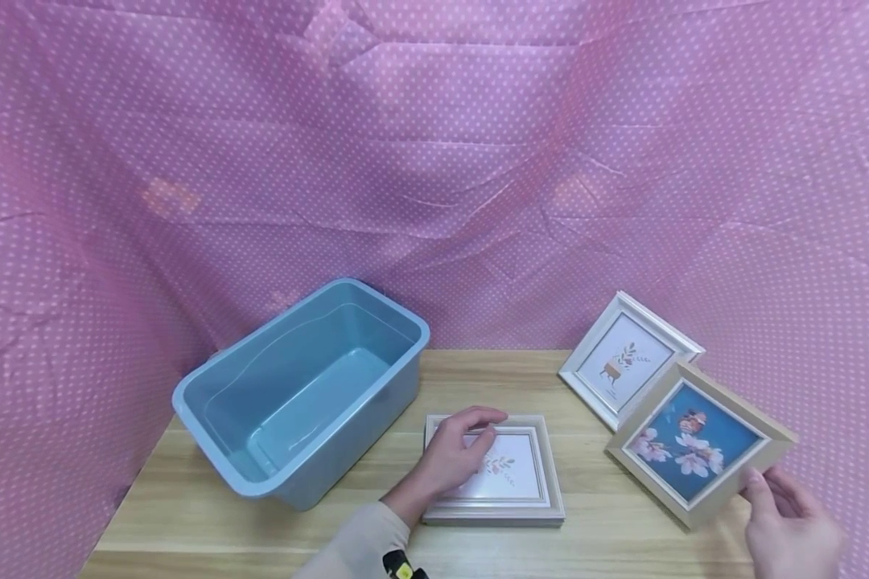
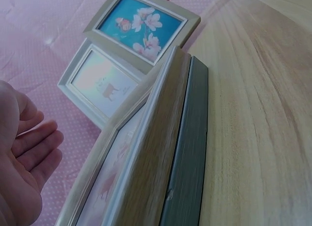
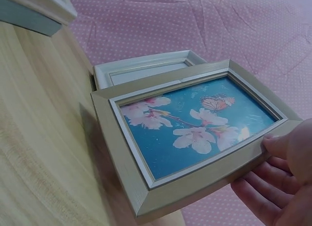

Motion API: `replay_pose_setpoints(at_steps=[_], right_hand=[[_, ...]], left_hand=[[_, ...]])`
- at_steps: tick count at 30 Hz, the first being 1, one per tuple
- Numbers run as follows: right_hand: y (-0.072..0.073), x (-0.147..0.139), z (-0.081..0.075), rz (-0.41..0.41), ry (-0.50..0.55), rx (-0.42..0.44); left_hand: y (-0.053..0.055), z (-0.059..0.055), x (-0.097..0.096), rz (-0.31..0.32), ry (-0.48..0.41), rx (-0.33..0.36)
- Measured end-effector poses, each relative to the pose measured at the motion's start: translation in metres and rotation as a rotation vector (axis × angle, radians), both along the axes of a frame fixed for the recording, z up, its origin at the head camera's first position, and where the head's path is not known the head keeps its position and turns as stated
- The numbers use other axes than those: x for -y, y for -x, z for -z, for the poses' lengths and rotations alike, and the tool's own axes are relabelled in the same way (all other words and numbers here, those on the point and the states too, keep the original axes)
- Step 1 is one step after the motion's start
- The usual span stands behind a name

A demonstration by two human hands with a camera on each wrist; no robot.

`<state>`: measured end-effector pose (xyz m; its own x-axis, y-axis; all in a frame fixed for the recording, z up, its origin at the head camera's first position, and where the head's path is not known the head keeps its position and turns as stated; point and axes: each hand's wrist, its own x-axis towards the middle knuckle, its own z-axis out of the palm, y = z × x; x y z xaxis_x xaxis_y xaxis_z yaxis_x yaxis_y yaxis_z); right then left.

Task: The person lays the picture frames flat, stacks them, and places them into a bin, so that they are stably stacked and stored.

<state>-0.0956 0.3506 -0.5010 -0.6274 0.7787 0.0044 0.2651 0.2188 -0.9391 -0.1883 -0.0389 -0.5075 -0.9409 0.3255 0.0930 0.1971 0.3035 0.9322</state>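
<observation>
My right hand (image 1: 792, 515) pinches the near right corner of a beige picture frame (image 3: 122, 153). Its picture shows pink blossoms and a butterfly on blue. That frame is tilted and partly overlaps a white picture frame (image 1: 594, 370) with a plant-and-animal print. My left hand (image 1: 459, 450), fingers loosely bent, is over a light picture frame (image 1: 543, 462) lying flat in front. In the left wrist view, a grey-green frame (image 2: 190, 138) lies under that light frame. Whether the left hand touches the top frame cannot be made out.
A blue-grey plastic tub (image 1: 355, 434) stands at an angle on the left of the wooden table (image 1: 210, 523). Pink polka-dot cloth (image 1: 434, 161) hangs behind the table and along both sides.
</observation>
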Motion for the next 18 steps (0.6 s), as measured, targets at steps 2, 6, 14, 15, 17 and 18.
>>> replay_pose_setpoints(at_steps=[2, 6, 14, 15, 17, 18], right_hand=[[-0.002, 0.001, -0.001, 0.014, 0.003, 0.000], [-0.007, 0.004, -0.005, 0.053, 0.061, -0.045], [-0.015, 0.013, -0.019, 0.104, 0.020, 0.045], [-0.016, 0.014, -0.021, 0.106, 0.013, 0.074], [-0.018, 0.016, -0.024, 0.109, 0.006, 0.114], [-0.018, 0.017, -0.026, 0.110, 0.000, 0.125]], left_hand=[[0.000, 0.000, 0.001, -0.004, -0.008, 0.023], [0.000, 0.001, 0.002, -0.007, -0.016, 0.036], [0.000, 0.001, 0.007, -0.008, -0.004, 0.001], [0.000, 0.001, 0.007, -0.007, -0.004, 0.004], [0.000, 0.000, 0.008, -0.005, -0.006, 0.008], [0.000, 0.000, 0.008, -0.005, -0.007, 0.010]])
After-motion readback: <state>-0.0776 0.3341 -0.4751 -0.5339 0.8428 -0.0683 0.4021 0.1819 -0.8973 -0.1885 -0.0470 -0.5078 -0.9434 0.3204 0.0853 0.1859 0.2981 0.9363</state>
